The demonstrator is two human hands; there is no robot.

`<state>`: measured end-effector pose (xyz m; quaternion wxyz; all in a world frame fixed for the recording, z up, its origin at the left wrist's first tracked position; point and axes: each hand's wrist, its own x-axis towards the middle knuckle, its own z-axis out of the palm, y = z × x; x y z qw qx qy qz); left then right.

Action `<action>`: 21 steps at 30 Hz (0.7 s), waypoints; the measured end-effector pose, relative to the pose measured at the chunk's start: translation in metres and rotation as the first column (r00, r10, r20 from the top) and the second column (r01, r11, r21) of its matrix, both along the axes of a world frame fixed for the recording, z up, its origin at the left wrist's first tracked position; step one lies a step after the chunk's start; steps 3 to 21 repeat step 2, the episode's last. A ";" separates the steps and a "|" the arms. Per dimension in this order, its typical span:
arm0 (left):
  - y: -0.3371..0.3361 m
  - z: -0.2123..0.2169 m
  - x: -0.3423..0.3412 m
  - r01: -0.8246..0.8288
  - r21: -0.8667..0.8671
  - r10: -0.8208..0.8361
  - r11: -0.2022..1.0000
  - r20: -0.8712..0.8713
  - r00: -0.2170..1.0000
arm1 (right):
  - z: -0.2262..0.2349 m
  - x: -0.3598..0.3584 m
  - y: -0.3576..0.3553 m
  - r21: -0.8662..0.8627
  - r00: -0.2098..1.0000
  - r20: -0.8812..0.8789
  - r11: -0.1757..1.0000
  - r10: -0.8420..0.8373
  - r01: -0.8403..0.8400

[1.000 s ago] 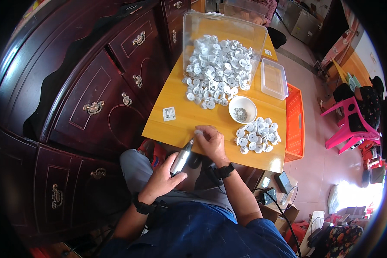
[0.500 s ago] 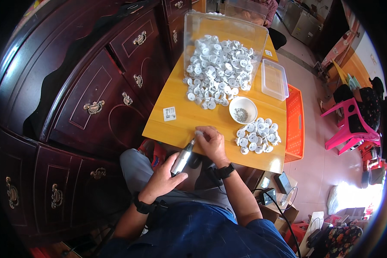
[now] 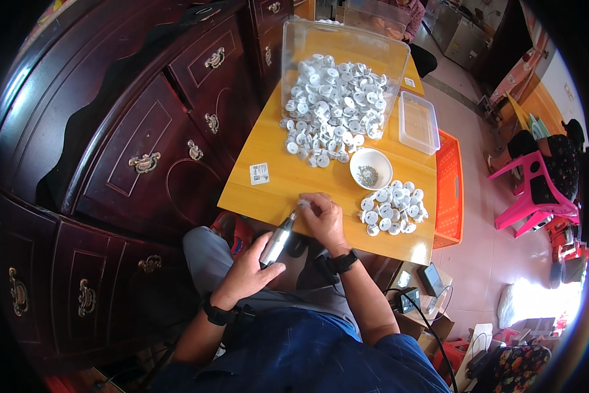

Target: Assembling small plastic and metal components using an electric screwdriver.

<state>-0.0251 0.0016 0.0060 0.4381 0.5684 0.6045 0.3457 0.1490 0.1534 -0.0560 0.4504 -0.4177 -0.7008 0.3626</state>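
My left hand (image 3: 247, 274) is wrapped round a silver and black electric screwdriver (image 3: 279, 242), its tip pointing up and right toward the fingers of my other hand. At the table's near edge my right hand (image 3: 325, 219) pinches a small white round piece (image 3: 304, 204), mostly covered by the fingers, against that tip. Right of this hand lies a pile of white round plastic pieces (image 3: 393, 208). A white bowl (image 3: 380, 160) behind the pile holds many small metal screws (image 3: 367, 175). Farther back, a larger heap of similar white pieces (image 3: 337, 98) spills from a clear plastic bin (image 3: 344, 33).
The yellow wooden table (image 3: 268, 209) carries a white label (image 3: 259, 173) and a clear shallow box (image 3: 418, 121). Beside it stands an orange crate (image 3: 448, 190). Dark red drawers (image 3: 134, 160) line the left. Another person (image 3: 414, 19) sits at the far end. A pink chair (image 3: 537, 187) stands right.
Both hands keep the same hold, the screwdriver tip still at the white piece. The whole view has shifted very slightly.
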 end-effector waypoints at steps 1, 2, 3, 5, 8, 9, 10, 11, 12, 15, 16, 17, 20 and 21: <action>0.000 0.000 0.000 0.002 0.001 -0.002 1.000 -0.001 1.000 | 0.000 0.001 0.000 -0.006 1.000 0.005 1.000 0.000 0.000; 0.000 -0.001 0.000 0.003 0.001 -0.003 1.000 0.000 1.000 | 0.000 0.001 0.000 -0.002 1.000 0.006 1.000 0.002 -0.002; 0.000 -0.001 0.000 0.003 0.001 -0.003 1.000 0.000 1.000 | 0.000 0.001 0.000 -0.002 1.000 0.006 1.000 0.002 -0.002; 0.000 -0.001 0.000 0.003 0.001 -0.003 1.000 0.000 1.000 | 0.000 0.001 0.000 -0.002 1.000 0.006 1.000 0.002 -0.002; 0.000 -0.001 0.000 0.003 0.001 -0.003 1.000 0.000 1.000 | 0.000 0.001 0.000 -0.002 1.000 0.006 1.000 0.002 -0.002; 0.000 -0.001 0.000 0.003 0.001 -0.003 1.000 0.000 1.000 | 0.000 0.001 0.000 -0.002 1.000 0.006 1.000 0.002 -0.002; 0.000 -0.001 0.000 0.003 0.001 -0.003 1.000 0.000 1.000 | 0.000 0.001 0.000 -0.002 1.000 0.006 1.000 0.002 -0.002; 0.000 -0.001 0.000 0.003 0.001 -0.003 1.000 0.000 1.000 | 0.000 0.001 0.000 -0.002 1.000 0.006 1.000 0.002 -0.002; 0.000 -0.001 0.000 0.003 0.001 -0.003 1.000 0.000 1.000 | 0.000 0.001 0.000 -0.002 1.000 0.006 1.000 0.002 -0.002; 0.000 -0.001 0.000 0.003 0.001 -0.003 1.000 0.000 1.000 | 0.000 0.001 0.000 -0.002 1.000 0.006 1.000 0.002 -0.002; 0.000 -0.001 0.000 0.003 0.001 -0.003 1.000 0.000 1.000 | 0.000 0.001 0.000 -0.002 1.000 0.006 1.000 0.002 -0.002; 0.000 -0.001 0.000 0.003 0.001 -0.003 1.000 0.000 1.000 | 0.000 0.001 0.000 -0.002 1.000 0.006 1.000 0.002 -0.002; 0.000 -0.001 0.000 0.003 0.001 -0.003 1.000 0.000 1.000 | 0.000 0.001 0.000 -0.002 1.000 0.006 1.000 0.002 -0.002; 0.000 -0.001 0.000 0.003 0.001 -0.003 1.000 0.000 1.000 | 0.000 0.001 0.000 -0.002 1.000 0.006 1.000 0.002 -0.002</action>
